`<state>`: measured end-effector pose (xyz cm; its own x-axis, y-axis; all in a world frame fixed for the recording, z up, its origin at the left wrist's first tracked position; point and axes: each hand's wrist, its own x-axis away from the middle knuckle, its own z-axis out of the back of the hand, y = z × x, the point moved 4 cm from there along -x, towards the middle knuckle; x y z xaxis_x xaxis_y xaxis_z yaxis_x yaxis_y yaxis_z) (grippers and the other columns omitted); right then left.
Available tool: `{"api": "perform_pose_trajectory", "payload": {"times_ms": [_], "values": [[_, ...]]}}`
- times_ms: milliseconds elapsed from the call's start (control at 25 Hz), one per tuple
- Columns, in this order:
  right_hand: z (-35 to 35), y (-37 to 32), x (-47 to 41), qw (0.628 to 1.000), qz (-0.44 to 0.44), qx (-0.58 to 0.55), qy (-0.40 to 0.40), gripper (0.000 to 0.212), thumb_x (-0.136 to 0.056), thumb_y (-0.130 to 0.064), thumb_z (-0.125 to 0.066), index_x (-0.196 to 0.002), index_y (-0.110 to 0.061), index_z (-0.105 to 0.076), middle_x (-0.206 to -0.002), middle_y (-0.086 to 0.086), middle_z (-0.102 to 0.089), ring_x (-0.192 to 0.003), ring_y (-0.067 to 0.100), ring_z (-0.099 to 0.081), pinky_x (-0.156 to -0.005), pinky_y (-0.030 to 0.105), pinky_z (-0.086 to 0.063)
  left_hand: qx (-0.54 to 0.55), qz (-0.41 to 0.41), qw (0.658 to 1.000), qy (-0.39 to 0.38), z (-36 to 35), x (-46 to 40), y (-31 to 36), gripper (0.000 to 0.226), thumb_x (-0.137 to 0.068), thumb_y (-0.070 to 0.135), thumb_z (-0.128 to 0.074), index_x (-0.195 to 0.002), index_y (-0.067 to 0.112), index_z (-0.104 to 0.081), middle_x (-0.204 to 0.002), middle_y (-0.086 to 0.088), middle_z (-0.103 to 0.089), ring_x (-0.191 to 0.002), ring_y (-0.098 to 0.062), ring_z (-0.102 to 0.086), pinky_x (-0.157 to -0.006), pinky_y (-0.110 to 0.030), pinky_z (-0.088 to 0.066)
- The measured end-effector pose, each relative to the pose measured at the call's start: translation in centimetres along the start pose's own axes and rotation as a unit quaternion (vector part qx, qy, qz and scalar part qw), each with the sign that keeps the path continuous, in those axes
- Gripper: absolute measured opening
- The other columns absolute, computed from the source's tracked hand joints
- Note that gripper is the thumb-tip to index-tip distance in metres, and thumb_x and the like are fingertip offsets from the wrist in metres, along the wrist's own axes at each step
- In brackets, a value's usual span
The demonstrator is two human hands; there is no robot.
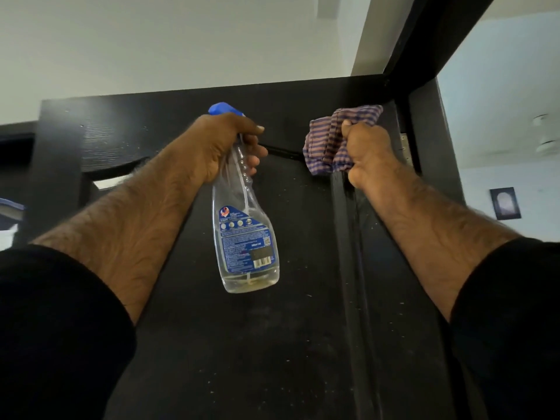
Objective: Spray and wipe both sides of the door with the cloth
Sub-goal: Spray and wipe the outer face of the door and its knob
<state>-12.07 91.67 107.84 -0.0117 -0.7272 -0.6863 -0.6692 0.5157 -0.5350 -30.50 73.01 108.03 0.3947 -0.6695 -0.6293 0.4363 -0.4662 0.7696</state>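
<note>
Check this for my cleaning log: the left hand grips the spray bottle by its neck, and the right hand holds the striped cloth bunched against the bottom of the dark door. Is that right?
Not quite. The head view shows the right hand holding the striped cloth bunched against the top of the dark door, just below the frame, not the bottom. The rest stands: the left hand grips the spray bottle by its neck.

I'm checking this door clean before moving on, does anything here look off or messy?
The black door is dotted with pale specks, most visible on its lower panel. The spray bottle in the left hand looks nearly empty, with only a little liquid at its base. The right hand grips the striped cloth bunched near the top corner. Nothing looks damaged.
</note>
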Motion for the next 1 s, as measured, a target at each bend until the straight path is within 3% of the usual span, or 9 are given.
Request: {"api": "perform_pose_trajectory", "payload": {"times_ms": [320,520,840,1000], "values": [[-7.5,2.9,1.3,0.999,-0.022,-0.032,-0.026,0.029,-0.105,-0.017,-0.066,-0.133,-0.010,-0.065,-0.113,0.009,-0.078,-0.097,0.027,-0.079,-0.085,0.052,-0.067,-0.058,0.019,0.993,0.104,9.7,1.4,-0.3,0.020,-0.091,0.020,-0.075,-0.081,0.011,-0.059,-0.064,-0.011,-0.070,-0.050,-0.018,-0.068,-0.058,-0.033,-0.064],[-12.0,4.6,2.9,0.997,-0.036,-0.045,-0.041,0.030,-0.105,-0.017,-0.066,-0.134,-0.010,-0.063,-0.113,0.009,-0.077,-0.096,0.026,-0.080,-0.083,0.050,-0.068,-0.027,0.000,0.993,0.118,15.3,1.7,-0.3,0.015,-0.091,0.020,-0.074,-0.084,0.010,-0.066,-0.084,-0.014,-0.078,-0.059,-0.018,-0.071,-0.060,-0.031,-0.064],[-18.6,6.6,5.2,0.997,-0.045,-0.042,-0.049,0.031,-0.105,-0.020,-0.065,-0.135,-0.013,-0.064,-0.115,0.007,-0.078,-0.097,0.026,-0.080,-0.086,0.051,-0.067,-0.061,0.027,0.987,0.144,23.8,2.5,-1.2,0.024,-0.090,0.026,-0.076,-0.077,0.012,-0.061,-0.065,-0.009,-0.068,-0.053,-0.021,-0.068,-0.068,-0.039,-0.066],[-21.7,7.5,6.5,0.997,-0.039,-0.039,-0.050,0.033,-0.105,-0.021,-0.065,-0.137,-0.014,-0.063,-0.115,0.007,-0.078,-0.097,0.025,-0.080,-0.085,0.051,-0.067,-0.041,-0.008,0.989,0.141,28.1,2.5,-1.0,0.022,-0.091,0.031,-0.077,-0.085,0.012,-0.066,-0.079,-0.011,-0.077,-0.072,-0.025,-0.077,-0.072,-0.038,-0.066]]}}
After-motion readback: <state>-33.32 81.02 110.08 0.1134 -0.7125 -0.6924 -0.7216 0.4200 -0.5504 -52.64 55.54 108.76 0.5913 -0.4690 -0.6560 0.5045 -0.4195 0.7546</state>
